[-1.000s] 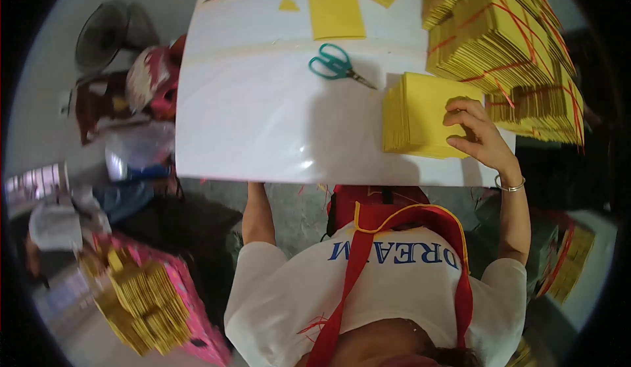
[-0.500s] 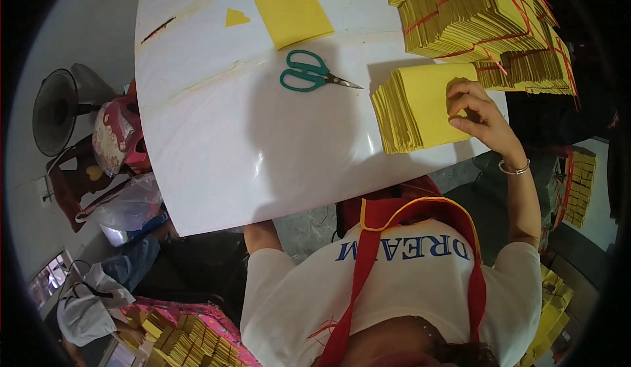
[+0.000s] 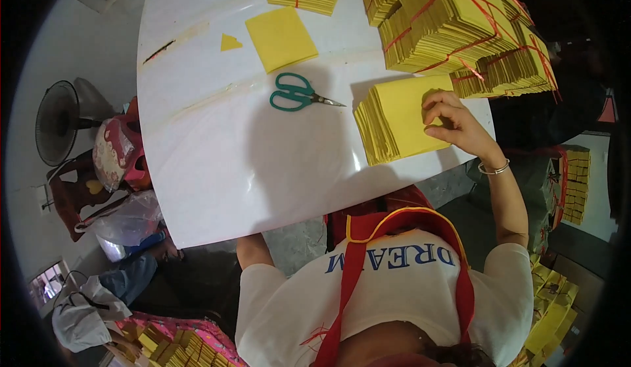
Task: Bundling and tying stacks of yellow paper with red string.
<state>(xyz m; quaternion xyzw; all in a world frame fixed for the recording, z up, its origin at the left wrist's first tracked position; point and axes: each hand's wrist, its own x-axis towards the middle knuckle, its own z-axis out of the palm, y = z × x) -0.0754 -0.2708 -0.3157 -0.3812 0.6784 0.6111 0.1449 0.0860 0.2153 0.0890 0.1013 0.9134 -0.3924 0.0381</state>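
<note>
Slippage is what I am watching for: my right hand [image 3: 453, 122] is pinching the top sheets of the yellow paper stack [image 3: 394, 120] with curled fingers, and the fanned pile could slide apart toward the near rim of the white surface [image 3: 217, 170]. My left hand is hiding below that rim, so I cannot tell its grip. Green scissors [image 3: 299, 94] are lying just beside the stack, its layers splaying on the left side.
</note>
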